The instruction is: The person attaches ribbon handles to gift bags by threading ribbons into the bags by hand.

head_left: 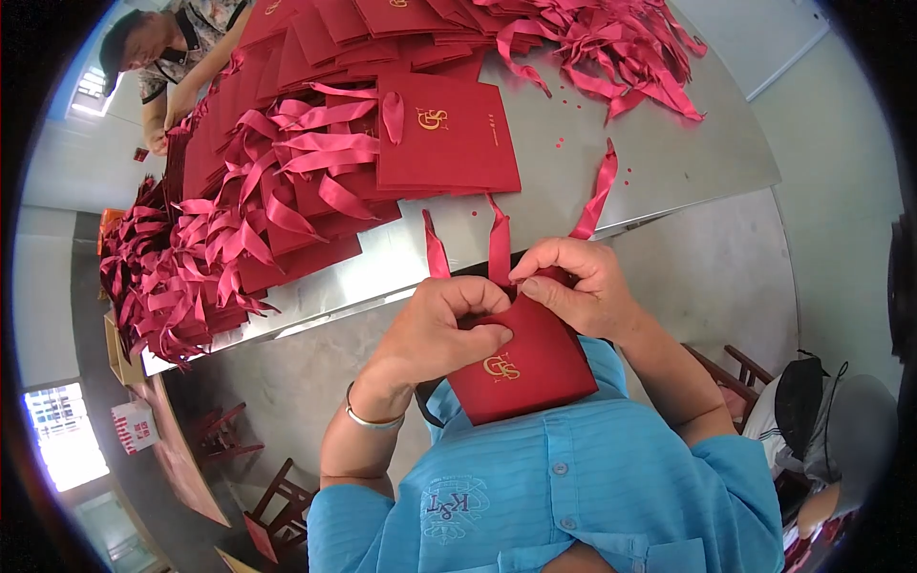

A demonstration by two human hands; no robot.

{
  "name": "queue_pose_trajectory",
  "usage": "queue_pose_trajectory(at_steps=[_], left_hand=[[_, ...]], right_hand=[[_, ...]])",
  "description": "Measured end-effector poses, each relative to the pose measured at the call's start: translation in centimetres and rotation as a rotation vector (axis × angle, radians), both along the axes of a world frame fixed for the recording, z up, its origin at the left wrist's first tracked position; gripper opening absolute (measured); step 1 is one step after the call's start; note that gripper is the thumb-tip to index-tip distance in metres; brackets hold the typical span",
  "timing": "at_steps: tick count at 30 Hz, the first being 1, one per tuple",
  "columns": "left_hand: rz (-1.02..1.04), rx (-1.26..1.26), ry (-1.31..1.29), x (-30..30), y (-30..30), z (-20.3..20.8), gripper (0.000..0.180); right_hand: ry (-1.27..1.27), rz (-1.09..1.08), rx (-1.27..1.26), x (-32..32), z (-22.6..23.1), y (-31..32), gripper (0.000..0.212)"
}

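A red paper gift bag (540, 377) with a gold emblem is held in front of my chest, beyond the table's near edge. My left hand (444, 329) grips its upper left edge, thumb on the front face and fingers curled over the rim. At the bag's top rim, my right hand (583, 291) is pinched closed at a pink ribbon. One ribbon end (598, 196) sticks up behind the right hand. Another ribbon piece (500, 239) rises between both hands, and a third (435, 244) stands above my left knuckles. My fingertips hide the exact point where ribbon meets bag.
Stacked red bags with ribbon handles (315, 162) cover the left of the metal table (712, 158). A heap of loose pink ribbons (621, 48) lies at the far right. Across the table, a person (167, 57) handles bags. Wooden chairs (282, 501) stand at lower left.
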State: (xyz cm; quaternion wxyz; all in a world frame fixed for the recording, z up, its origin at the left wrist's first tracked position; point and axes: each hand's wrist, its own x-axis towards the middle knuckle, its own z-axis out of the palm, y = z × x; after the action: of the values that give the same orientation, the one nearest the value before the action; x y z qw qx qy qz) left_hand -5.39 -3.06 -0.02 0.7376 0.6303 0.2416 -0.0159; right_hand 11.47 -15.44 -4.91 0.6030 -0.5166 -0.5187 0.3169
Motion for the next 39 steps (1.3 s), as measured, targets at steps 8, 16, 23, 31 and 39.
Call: queue_pose_trajectory(at_steps=[8,16,23,31,39], left_hand=[[0.02,-0.185,-0.047,0.0,0.3,-0.8,0.016],[0.054,-0.02,-0.139,-0.2,-0.9,-1.5,0.007],[0.112,0.118,-0.08,0.0,-1.7,-0.9,0.009],[0.128,0.186,-0.078,0.0,-1.8,-0.9,0.01],[0.08,-0.06,-0.09,-0.6,-0.5,-0.8,0.01]], right_hand=[[0.054,0.004,0.037,-0.8,-1.2,0.4,0.009],[-0.039,-0.047,0.086,-1.0,-1.0,0.3,0.01],[-0.075,-0.101,0.121,-1.2,-0.5,-0.2,0.012],[-0.078,-0.129,0.141,-1.3,-0.8,-0.3,0.013],[0.089,-0.075,0.046,-1.4,-1.6,-0.3,0.013]])
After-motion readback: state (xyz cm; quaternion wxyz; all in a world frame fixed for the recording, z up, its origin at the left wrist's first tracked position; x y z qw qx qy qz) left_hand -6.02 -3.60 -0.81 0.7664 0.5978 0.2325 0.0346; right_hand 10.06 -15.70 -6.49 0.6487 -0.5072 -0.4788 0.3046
